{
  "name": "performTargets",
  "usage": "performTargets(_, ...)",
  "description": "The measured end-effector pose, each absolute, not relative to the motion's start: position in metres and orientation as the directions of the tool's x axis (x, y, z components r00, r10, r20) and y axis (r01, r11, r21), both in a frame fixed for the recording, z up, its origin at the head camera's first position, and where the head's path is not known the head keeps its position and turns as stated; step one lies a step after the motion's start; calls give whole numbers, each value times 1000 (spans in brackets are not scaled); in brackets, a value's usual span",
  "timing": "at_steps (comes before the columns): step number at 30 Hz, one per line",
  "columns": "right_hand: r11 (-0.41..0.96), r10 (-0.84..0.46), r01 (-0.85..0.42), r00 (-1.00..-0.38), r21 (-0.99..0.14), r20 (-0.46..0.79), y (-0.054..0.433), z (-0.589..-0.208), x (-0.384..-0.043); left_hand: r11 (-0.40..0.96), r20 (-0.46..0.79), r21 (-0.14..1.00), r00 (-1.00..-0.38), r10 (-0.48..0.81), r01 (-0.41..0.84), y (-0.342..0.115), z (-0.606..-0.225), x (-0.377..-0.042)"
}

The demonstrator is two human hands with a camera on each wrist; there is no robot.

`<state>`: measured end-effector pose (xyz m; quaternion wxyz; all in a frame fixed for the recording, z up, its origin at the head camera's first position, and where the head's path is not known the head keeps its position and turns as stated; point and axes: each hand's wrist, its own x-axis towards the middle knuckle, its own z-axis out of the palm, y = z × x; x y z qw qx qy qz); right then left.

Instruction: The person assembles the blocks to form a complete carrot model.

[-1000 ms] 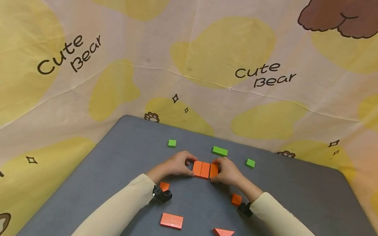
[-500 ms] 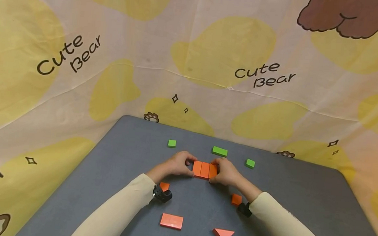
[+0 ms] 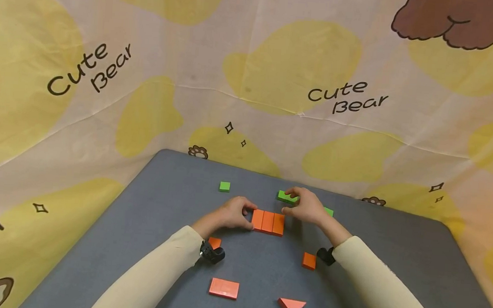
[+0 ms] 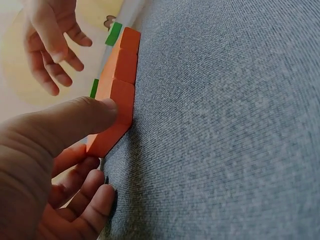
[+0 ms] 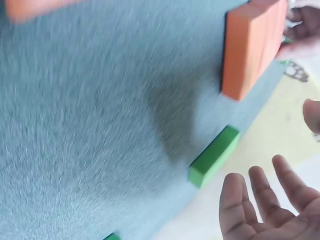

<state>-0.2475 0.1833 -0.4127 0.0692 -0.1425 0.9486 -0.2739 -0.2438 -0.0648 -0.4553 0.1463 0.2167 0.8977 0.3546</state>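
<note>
Three orange rectangular blocks (image 3: 268,222) lie flat side by side, long edges together, in one row. My left hand (image 3: 233,213) pinches the leftmost orange block (image 4: 121,102), its thumb along the near side and a finger at the far end. Up and to the right of the row, my right hand (image 3: 307,207) hovers with nothing in it, fingers loosely bent and spread in the right wrist view. It overlaps the right end of a long green block (image 3: 282,195) in the head view. A small green block (image 3: 329,211) is partly hidden behind that hand.
Another small green block (image 3: 224,187) sits at the back left of the grey table (image 3: 162,191). Small orange blocks lie near each wrist, the right one (image 3: 309,260) in full view. Closer in are a pink rectangular block (image 3: 224,289) and a pink triangular block (image 3: 291,307).
My right hand first pushed the rightmost orange block left against the other two, closing the gap. It then let go and rose away toward the long green block. My left hand stayed put.
</note>
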Motion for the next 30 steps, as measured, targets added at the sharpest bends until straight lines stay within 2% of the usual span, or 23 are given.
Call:
performTargets(15, 820, -332, -284, -943, -497, -9, 199, -434, -286, 667, -136, 696, -863, 486, 266, -63, -455, -246)
performTargets(30, 819, -326, -272, -945, -506, -20, 200, -443, -295, 667, -130, 694, -865, 485, 270, -64, -453, -244)
